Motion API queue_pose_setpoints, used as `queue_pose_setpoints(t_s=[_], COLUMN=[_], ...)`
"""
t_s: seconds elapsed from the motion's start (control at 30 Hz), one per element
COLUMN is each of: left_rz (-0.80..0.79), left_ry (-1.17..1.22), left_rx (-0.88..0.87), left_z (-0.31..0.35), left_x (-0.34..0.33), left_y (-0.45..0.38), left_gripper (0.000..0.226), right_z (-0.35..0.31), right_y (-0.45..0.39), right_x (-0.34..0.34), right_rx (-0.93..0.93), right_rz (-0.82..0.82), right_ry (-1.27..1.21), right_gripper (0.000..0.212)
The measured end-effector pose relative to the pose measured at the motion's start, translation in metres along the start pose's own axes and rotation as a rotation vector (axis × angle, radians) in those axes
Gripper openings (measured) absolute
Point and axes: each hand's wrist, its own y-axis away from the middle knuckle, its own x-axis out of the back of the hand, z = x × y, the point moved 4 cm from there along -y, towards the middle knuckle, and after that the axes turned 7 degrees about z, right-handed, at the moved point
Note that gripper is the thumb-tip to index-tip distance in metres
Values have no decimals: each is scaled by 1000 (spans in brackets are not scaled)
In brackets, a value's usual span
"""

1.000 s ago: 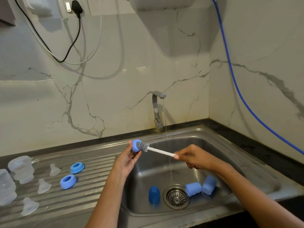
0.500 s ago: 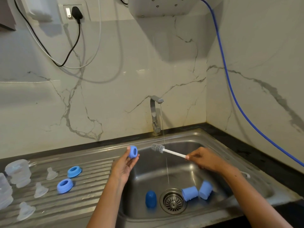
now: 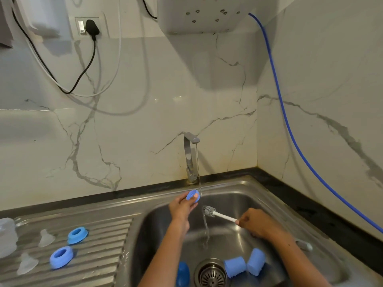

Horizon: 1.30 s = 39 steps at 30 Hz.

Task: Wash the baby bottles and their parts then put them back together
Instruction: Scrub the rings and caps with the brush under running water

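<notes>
near the centre of the frame, a little below the middle, the left hand (image 3: pixel 181 208) pinches a blue bottle ring (image 3: pixel 193 195) between thumb and fingers, holding it up just beside the thin stream of water (image 3: pixel 199 172) that falls from the tap (image 3: pixel 189 158). the ring touches the stream or nearly so; i cannot tell which. to the right and slightly lower, the right hand (image 3: pixel 257 224) has its fingers curled around the white handle of a small bottle brush (image 3: pixel 217 214). the grey bristle head of the brush points to the left, toward the left hand, but it is apart from the ring.

both hands are above the steel sink (image 3: pixel 269 201). at the bottom of the basin, near the drain (image 3: pixel 211 273), lie two light blue caps (image 3: pixel 244 264) on their sides, to the right of the drain, and one darker blue cap (image 3: pixel 183 273) to the left of the drain, partly hidden behind the left forearm.

in the lower left of the frame, on the ribbed draining board (image 3: pixel 99 255), there are two more blue rings (image 3: pixel 68 248), two clear teats (image 3: pixel 36 251) and, at the left edge, a clear bottle (image 3: pixel 7 237) that is partly cut off.

on the marble wall (image 3: pixel 145 121), in the upper left, a black plug (image 3: pixel 92 27) sits in a socket, and a blue hose (image 3: pixel 290 131) runs down the right side.
</notes>
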Motion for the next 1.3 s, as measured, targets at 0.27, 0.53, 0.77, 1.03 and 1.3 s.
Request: queue_pose_setpoints(t_s=[0.27,0.53,0.77,1.03,1.3], left_rz=[51,-68,-193,-89,-151], left_ry=[-68,-227,-340,-321,-73], left_rx=[-157,-163,-175,-173,167], left_z=[-29,-42,-37,-31,-45], left_x=[-26,-27,-15,3,-20], left_y=[-22,-27,-23,-31,-35], left_gripper=[49,41,35,38,32], right_z=[9,13,16,10,8], right_y=[-12,-12,-9,-3,0], right_x=[-3,1,2,4,2], right_rx=[-32,-78,-110,-103,-115], right_rz=[69,51,43,15,-11], right_ry=[-11,-23,-32,-14,-54], right_gripper=[34,35,38,32,32])
